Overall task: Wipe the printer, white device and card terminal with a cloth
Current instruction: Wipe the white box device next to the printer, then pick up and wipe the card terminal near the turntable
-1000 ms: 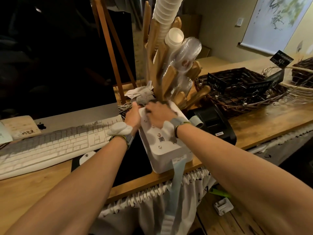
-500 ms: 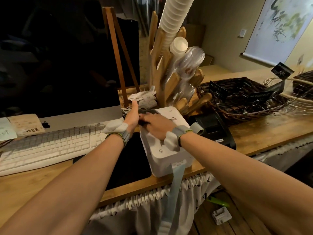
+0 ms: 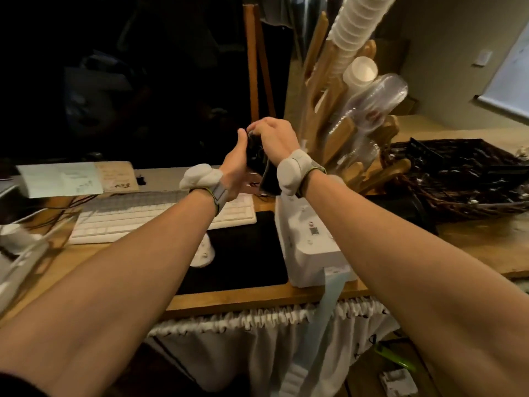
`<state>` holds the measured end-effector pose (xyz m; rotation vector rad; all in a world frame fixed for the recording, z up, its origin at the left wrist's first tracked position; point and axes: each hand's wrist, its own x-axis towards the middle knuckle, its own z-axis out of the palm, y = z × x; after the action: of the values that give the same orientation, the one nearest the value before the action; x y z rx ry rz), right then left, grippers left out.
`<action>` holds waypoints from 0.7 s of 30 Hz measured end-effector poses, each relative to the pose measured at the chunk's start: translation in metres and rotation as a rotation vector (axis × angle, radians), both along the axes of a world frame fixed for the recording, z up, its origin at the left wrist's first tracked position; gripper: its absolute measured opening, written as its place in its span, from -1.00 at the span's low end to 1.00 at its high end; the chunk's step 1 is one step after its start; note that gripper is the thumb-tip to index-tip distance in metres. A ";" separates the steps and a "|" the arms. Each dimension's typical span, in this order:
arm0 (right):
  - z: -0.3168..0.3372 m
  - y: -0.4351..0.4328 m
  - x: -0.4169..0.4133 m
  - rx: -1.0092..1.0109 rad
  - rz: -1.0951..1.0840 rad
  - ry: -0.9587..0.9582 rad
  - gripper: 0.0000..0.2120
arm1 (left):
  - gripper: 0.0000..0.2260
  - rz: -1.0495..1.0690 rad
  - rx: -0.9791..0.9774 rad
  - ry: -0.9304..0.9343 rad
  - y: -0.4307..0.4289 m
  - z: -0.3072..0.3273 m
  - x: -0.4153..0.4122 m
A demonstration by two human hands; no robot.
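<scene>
Nearest, along the front edge of the table (image 3: 234, 296), stands the white device (image 3: 309, 245), set down and untouched. A black mouse pad (image 3: 246, 247) carrying a white mouse (image 3: 203, 252) lies at its 9 o'clock, with the keyboard (image 3: 148, 219) at 10 o'clock.

Above these, both hands are raised clear of the table with a dark slab between them, which I take to be the card terminal (image 3: 257, 159). The left hand (image 3: 233, 167) cradles and grips it from the 8 o'clock side, thumb up along its edge. The right hand (image 3: 276, 138) has its fingers (image 3: 257, 126) clenched over the upper end. I cannot tell whether the cloth lies bunched under them, as everything there is dark on dark.

The terminal's long axis runs nearly upright, with the top towards 11 o'clock and the lower end hanging towards 5 o'clock between the wrists. I cannot tell which way its face is turned.

To wipe it well, the left hand should hold it steady by the edges. The right hand can then draw the cloth down its length in light strokes, turning it to reach the back.

Farther off, at 3 o'clock of the white device, the black printer (image 3: 400, 207) shows partly behind the right forearm. Beyond it lie a wicker basket (image 3: 463, 173), a wooden cup rack (image 3: 340, 133) and the dark monitor (image 3: 128, 81).
</scene>
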<state>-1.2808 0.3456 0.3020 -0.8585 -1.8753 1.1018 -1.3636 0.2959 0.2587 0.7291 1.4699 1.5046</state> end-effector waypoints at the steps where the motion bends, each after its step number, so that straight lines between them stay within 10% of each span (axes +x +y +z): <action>1: 0.002 -0.004 -0.012 -0.014 0.008 0.043 -0.79 | -0.39 -0.052 0.008 -0.106 -0.007 0.002 -0.008; 6: -0.002 -0.047 -0.081 -0.079 0.137 0.099 -0.80 | -0.44 -0.034 0.024 -0.290 -0.063 0.009 -0.074; 14: -0.024 -0.118 -0.205 0.008 0.367 -0.008 -0.68 | -0.68 0.379 -0.107 0.007 -0.150 0.020 -0.198; 21: -0.051 -0.167 -0.323 -0.132 0.598 -0.237 -0.52 | -0.80 0.329 -0.233 0.005 -0.235 0.011 -0.319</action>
<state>-1.6040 0.1786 0.2507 -0.5185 -2.3628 1.5463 -1.6826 0.0614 0.2701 0.3639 1.7978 1.5339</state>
